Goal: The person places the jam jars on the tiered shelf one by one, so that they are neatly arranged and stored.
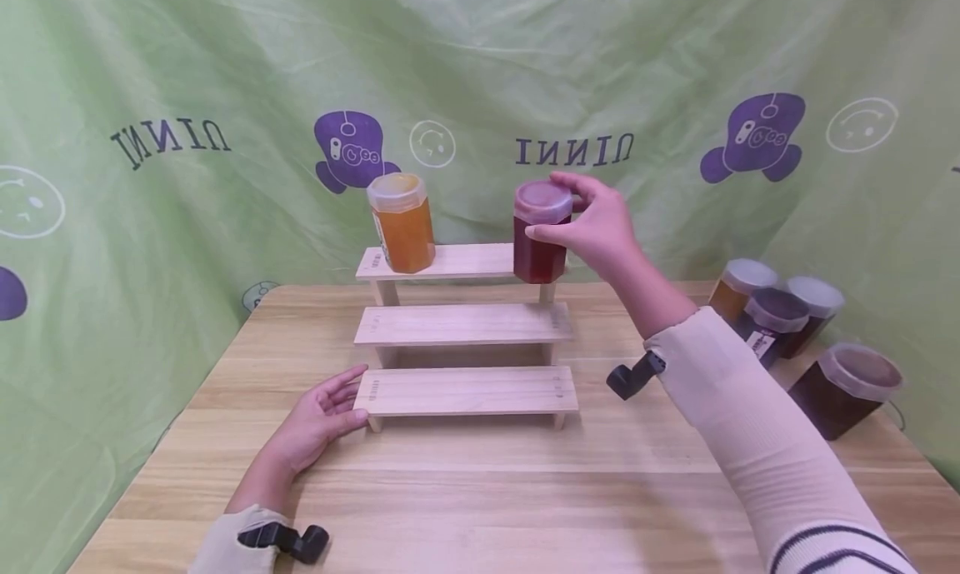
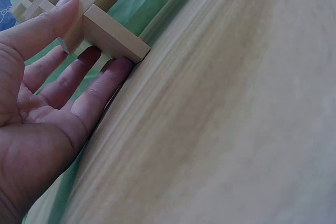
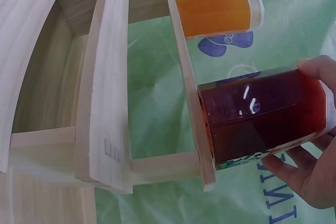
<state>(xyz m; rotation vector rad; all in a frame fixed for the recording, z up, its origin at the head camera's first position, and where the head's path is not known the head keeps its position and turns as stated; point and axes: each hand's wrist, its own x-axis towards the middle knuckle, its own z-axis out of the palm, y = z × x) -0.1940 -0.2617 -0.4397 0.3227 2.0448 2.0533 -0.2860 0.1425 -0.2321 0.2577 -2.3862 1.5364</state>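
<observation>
My right hand (image 1: pixel 596 220) grips a jar of dark red contents (image 1: pixel 542 245) near its translucent lid, thumb on the near side and fingers behind. The jar is upright at the right end of the top step of a three-step wooden rack (image 1: pixel 465 324), its base right at the board in the right wrist view. At the left end of that step stands an orange jar (image 1: pixel 407 234) with a pale lid. My left hand (image 1: pixel 318 420) holds the left end of the lowest step, thumb at the front corner and fingers at the leg (image 2: pixel 113 32) in the left wrist view.
On the table's right side stand several more lidded jars: a dark one (image 1: pixel 840 391) nearest, a dark labelled one (image 1: pixel 774 322), an amber one (image 1: pixel 731 297) and a reddish one (image 1: pixel 813 311) behind. A green printed curtain (image 1: pixel 480 74) hangs behind the wooden table (image 1: pixel 465 507).
</observation>
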